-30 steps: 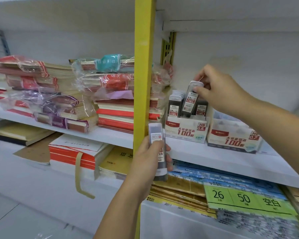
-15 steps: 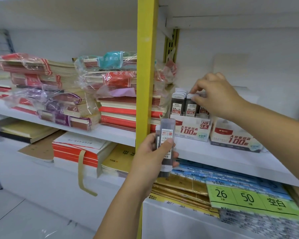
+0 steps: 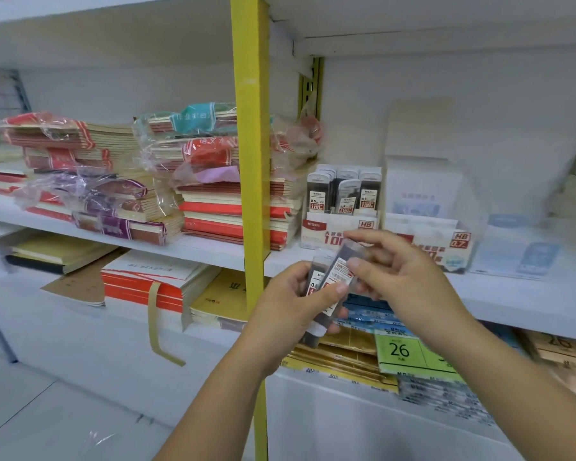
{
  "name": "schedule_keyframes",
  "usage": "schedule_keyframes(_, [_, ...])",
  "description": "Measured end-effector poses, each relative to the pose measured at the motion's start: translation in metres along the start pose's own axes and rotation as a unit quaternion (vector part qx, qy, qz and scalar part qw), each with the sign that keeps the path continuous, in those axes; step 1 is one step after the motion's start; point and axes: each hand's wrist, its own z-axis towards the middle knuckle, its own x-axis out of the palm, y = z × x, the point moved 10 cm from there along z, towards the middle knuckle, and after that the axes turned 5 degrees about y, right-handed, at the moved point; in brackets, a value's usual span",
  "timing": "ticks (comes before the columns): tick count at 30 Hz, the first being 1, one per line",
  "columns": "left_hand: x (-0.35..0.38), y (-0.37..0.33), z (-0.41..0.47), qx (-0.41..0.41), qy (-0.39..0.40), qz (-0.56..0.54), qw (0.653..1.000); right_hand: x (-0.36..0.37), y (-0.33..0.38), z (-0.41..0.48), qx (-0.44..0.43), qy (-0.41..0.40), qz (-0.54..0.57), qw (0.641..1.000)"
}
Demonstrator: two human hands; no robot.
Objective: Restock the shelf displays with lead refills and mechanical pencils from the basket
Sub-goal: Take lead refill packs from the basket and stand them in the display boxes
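My left hand (image 3: 290, 306) grips a small bundle of lead refill cases (image 3: 326, 291), dark tubes with white and red labels, held in front of the shelf edge. My right hand (image 3: 403, 281) pinches the top case of that bundle between thumb and fingers. Behind them on the shelf stands the white 0.5 HB display box (image 3: 338, 232), holding several upright refill cases (image 3: 343, 191). To its right sits the 0.7 HB display box (image 3: 446, 241), which shows no cases inside. The basket is out of view.
A yellow upright post (image 3: 250, 161) splits the shelving just left of my hands. Wrapped notebook stacks (image 3: 113, 181) fill the left shelf. Paper packs with a green 26 label (image 3: 399, 351) lie on the lower shelf. White packets (image 3: 526, 254) rest at the right.
My right hand has left the 0.5 HB display box, where it set a case, and come down to the bundle in my left hand. It now pinches the top case.
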Motion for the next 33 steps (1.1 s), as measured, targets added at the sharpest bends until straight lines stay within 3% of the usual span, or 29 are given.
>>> schedule_keyframes(5, [-0.001, 0.011, -0.005, -0.009, 0.002, -0.036, 0.999, -0.033, -0.026, -0.010, 0.051, -0.094, 0.059, 0.993])
schedule_keyframes(9, [-0.015, 0.008, -0.006, 0.008, -0.050, -0.062, 0.997, -0.028, -0.032, -0.019, 0.067, -0.042, 0.059, 0.995])
schedule_keyframes(14, [-0.017, 0.010, -0.005, 0.011, -0.071, -0.095, 0.993, -0.003, -0.036, -0.029, 0.076, 0.057, -0.062, 0.994])
schedule_keyframes(23, [-0.016, 0.001, 0.000, 0.028, -0.065, -0.072, 0.995, 0.012, -0.028, -0.020, 0.056, 0.039, -0.064, 0.996])
schedule_keyframes(30, [-0.030, 0.000, 0.009, 0.020, -0.108, -0.122, 0.986, -0.041, 0.062, 0.039, -0.100, -0.074, -0.091, 0.988])
schedule_keyframes(33, [-0.037, -0.002, 0.012, 0.032, -0.122, -0.138, 0.982, -0.052, 0.091, 0.065, -0.156, -0.095, -0.157, 0.971])
